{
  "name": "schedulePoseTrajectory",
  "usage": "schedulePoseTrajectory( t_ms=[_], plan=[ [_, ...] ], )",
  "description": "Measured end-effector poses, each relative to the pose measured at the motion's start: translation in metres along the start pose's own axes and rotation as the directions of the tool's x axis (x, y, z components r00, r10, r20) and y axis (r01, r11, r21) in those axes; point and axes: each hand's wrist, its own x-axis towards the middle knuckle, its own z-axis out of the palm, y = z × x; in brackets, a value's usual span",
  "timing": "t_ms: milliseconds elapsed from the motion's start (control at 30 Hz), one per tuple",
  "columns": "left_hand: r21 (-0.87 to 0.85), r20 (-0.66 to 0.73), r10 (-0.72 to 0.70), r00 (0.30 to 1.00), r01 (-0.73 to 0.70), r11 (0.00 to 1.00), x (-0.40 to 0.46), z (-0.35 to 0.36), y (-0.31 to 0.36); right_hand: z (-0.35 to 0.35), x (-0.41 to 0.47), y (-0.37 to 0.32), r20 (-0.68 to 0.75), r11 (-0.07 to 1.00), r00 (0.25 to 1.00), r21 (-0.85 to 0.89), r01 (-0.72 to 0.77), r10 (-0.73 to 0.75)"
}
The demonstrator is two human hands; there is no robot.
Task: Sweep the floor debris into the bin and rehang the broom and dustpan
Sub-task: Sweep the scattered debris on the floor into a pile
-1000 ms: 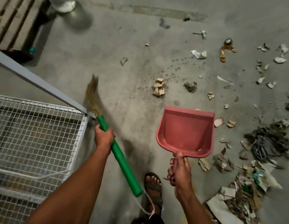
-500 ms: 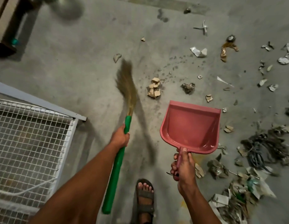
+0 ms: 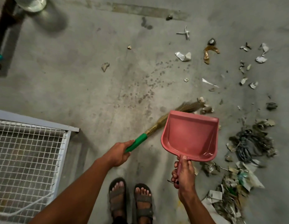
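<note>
Bristles of the broom reach scraps mid-floor as the left hand clasps its green handle; the right hand grips the empty pink dustpan aloft, likely awaiting the debris pile at the floor's right edge.

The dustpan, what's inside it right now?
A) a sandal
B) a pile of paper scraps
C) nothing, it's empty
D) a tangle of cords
C: the pink dustpan, held up by its handle in the right hand, shows only its bare inside, while the scraps and cords lie on the floor beside it.
</note>
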Motion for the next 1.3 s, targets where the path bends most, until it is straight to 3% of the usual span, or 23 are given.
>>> schedulePoseTrajectory(
  t_ms=[133,233,433,567,733,833,1000,1300],
  plan=[
    [-0.101,-0.166,-0.007,0.986,-0.010,0.995,-0.011,-0.025,-0.008,0.016,-0.010,-0.015,0.037,0.998,0.999,0.059,0.003,-0.005],
    [-0.203,-0.272,-0.117,0.955,0.062,0.977,-0.009,-0.047,-0.022,0.031,-0.011,-0.026,0.063,0.998,0.997,0.065,0.027,-0.031],
    [-0.537,-0.431,-0.463,0.774,0.192,0.822,0.021,-0.093,-0.065,0.079,-0.007,-0.044,0.101,0.997,0.994,0.070,0.033,-0.040],
    [-0.652,-0.438,-0.627,0.644,0.252,0.715,0.065,-0.138,-0.102,0.120,0.000,-0.056,0.141,0.995,0.989,0.086,0.042,-0.054],
    [-0.685,-0.356,-0.739,0.572,0.378,0.623,0.105,-0.204,-0.106,0.165,0.018,-0.061,0.160,0.993,0.985,0.106,0.043,-0.060],
    [-0.648,-0.301,-0.738,0.605,0.438,0.623,0.133,-0.219,-0.100,0.191,0.036,-0.064,0.158,0.990,0.985,0.131,0.042,-0.063],
    [-0.530,-0.312,-0.617,0.723,0.406,0.745,0.186,-0.213,-0.093,0.223,0.070,-0.074,0.139,0.986,0.988,0.159,0.050,-0.073],
    [-0.033,-0.243,-0.314,0.918,0.315,0.948,0.236,-0.221,-0.077,0.212,0.113,-0.104,0.117,0.974,0.990,0.221,0.055,-0.082]
  ],
)
